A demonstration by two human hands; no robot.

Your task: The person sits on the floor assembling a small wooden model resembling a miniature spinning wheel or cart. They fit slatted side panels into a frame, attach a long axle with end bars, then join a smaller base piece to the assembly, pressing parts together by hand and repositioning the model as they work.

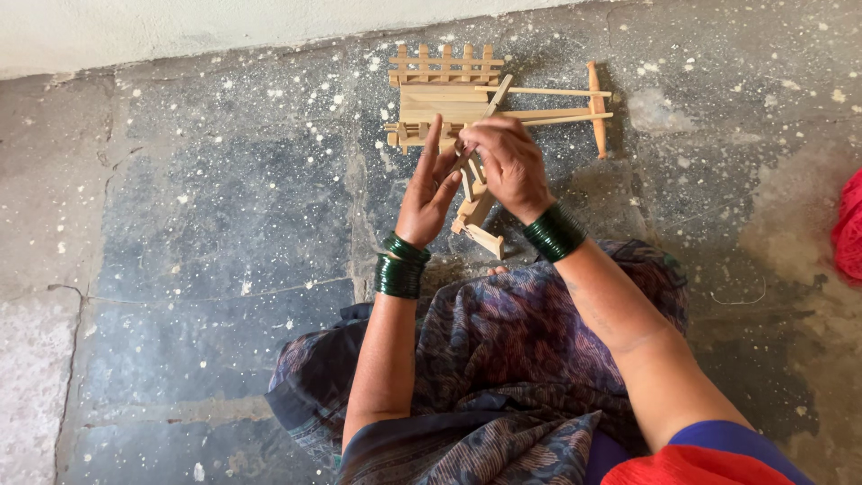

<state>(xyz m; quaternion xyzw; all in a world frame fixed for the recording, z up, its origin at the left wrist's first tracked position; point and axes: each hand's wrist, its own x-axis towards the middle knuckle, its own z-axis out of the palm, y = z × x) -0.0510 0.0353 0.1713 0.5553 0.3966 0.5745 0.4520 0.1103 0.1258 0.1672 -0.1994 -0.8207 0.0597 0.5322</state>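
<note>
Head view: both hands, left hand [429, 184] and right hand [510, 163], grip wooden piece [473, 211]; open floor [206, 224] around.

head view, steeply downward, close over floor [206, 224]

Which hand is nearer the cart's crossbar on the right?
Right. The right hand sits just left of the crossbar, over the cart's poles; the left hand is farther left, beyond the right hand.
</note>
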